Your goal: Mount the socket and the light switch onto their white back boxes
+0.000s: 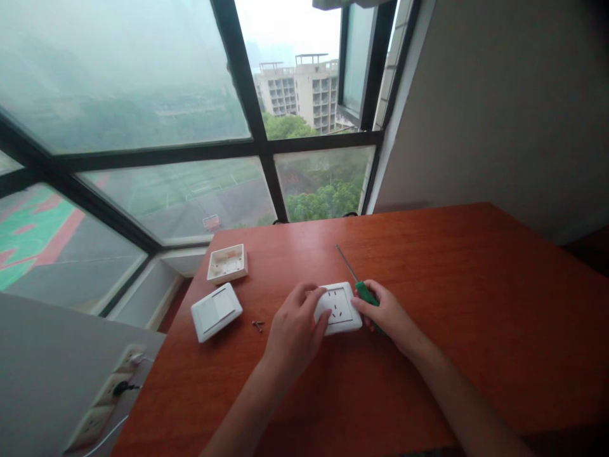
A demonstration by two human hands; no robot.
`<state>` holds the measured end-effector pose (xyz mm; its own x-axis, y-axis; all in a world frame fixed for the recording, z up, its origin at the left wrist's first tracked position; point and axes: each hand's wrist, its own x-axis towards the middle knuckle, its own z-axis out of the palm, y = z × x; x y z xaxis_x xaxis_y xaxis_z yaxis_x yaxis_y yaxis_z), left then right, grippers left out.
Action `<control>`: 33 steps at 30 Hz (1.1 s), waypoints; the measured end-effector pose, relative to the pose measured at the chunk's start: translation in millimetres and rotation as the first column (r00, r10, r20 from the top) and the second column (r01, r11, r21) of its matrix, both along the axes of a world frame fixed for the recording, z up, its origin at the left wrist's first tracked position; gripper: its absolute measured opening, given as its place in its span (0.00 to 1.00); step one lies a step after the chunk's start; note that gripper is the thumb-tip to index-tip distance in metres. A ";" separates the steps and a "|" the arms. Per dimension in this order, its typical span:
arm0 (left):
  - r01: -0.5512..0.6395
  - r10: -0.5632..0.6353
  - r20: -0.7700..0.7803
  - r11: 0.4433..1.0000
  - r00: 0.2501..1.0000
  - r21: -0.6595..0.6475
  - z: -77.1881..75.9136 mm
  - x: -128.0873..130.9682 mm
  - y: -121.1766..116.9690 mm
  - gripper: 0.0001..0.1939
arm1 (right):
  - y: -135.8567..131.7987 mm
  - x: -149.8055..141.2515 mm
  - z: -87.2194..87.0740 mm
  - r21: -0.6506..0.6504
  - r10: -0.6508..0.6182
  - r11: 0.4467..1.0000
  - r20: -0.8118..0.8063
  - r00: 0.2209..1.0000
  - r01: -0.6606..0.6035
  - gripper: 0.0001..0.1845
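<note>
A white wall socket (339,309) lies face up on the reddish wooden table (428,285). My left hand (295,330) rests on its left side, fingers curled over the edge and gripping it. My right hand (387,314) touches the socket's right edge and is closed round the green handle of a screwdriver (365,292), whose thin metal shaft points away toward the window. Two small screws (257,325) lie just left of my left hand.
A white light switch (216,311) lies at the table's left edge, with an open white mounting box (227,263) behind it. A large window runs behind the table. Wall sockets with plugged cables (117,387) sit lower left.
</note>
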<state>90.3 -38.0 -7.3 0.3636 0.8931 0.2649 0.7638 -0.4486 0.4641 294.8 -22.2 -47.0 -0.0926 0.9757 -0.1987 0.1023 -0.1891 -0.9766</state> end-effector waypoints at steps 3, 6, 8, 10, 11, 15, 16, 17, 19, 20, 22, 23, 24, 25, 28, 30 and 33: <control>-0.046 0.051 0.049 0.994 0.997 -0.094 -8.6 -6.9 4.5 0.21 | -0.5 -1.1 1.1 0.000 -0.006 1.000 0.031 1.000 0.006 0.15; -0.006 0.030 0.133 0.984 0.991 -0.176 -17.0 -7.5 7.5 0.21 | -1.0 -1.8 0.5 0.009 -0.013 1.000 0.047 0.999 0.012 0.15; 0.015 0.024 0.184 0.979 0.983 -0.203 -20.4 -6.2 8.7 0.21 | -1.3 -2.2 -0.7 0.014 -0.017 1.000 0.058 0.998 0.016 0.15; 0.015 0.031 0.214 0.977 0.976 -0.213 -22.1 -4.5 9.3 0.21 | -1.6 -2.5 -1.9 0.018 -0.018 1.000 0.068 0.998 0.017 0.14; 0.011 0.038 0.221 0.976 0.974 -0.216 -22.6 -3.8 9.3 0.21 | -1.8 -2.7 -2.4 0.019 -0.018 1.000 0.073 0.997 0.017 0.14; -0.010 0.061 0.222 0.975 0.973 -0.224 -24.0 -1.5 8.7 0.21 | -2.2 -3.1 -3.6 0.030 -0.025 0.999 0.093 0.995 0.022 0.14; -0.012 0.063 0.222 0.974 0.973 -0.225 -24.4 -1.1 8.6 0.21 | -2.3 -3.2 -3.8 0.033 -0.028 0.999 0.098 0.995 0.025 0.14; -0.012 0.063 0.222 0.974 0.973 -0.226 -24.8 -0.8 8.4 0.21 | -2.2 -3.3 -4.0 0.036 -0.031 0.999 0.103 0.994 0.027 0.14; -0.009 0.062 0.228 0.974 0.972 -0.225 -25.6 -0.4 8.4 0.21 | -1.9 -3.6 -4.5 0.043 -0.035 0.999 0.113 0.993 0.031 0.14; -0.008 0.061 0.233 0.975 0.971 -0.224 -25.9 -0.3 8.4 0.21 | -1.7 -3.8 -4.7 0.046 -0.037 0.998 0.117 0.992 0.032 0.14; -0.008 0.063 0.242 0.975 0.968 -0.224 -26.5 -0.1 8.5 0.21 | -1.2 -4.1 -5.0 0.051 -0.039 0.998 0.127 0.991 0.033 0.13; -0.009 0.065 0.244 0.975 0.968 -0.224 -26.7 0.0 8.6 0.21 | -1.0 -4.2 -5.0 0.054 -0.040 0.998 0.131 0.991 0.033 0.13; -0.010 0.067 0.245 0.974 0.967 -0.225 -26.9 0.1 8.6 0.21 | -0.9 -4.2 -5.0 0.056 -0.039 0.998 0.135 0.990 0.031 0.13; -0.011 0.068 0.244 0.974 0.967 -0.225 -26.9 0.2 8.7 0.21 | -0.8 -4.3 -5.1 0.058 -0.037 0.998 0.138 0.990 0.030 0.13; -0.016 0.072 0.242 0.974 0.968 -0.227 -26.8 0.7 8.6 0.21 | -0.5 -3.9 -5.8 0.063 -0.036 0.998 0.146 0.989 0.027 0.13; -0.016 0.073 0.243 0.973 0.967 -0.229 -26.7 1.2 8.5 0.21 | -0.2 -3.5 -6.9 0.065 -0.039 0.997 0.151 0.988 0.029 0.13; -0.018 0.075 0.242 0.973 0.967 -0.230 -26.4 1.7 8.3 0.21 | -0.3 -3.3 -8.5 0.067 -0.039 0.997 0.153 0.988 0.029 0.14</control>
<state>92.0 -29.8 -33.7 0.2685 0.9541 0.1323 0.6293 -0.2778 0.7258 291.5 -22.4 -55.5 -0.0326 0.9889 -0.1449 0.2470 -0.1325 -0.9599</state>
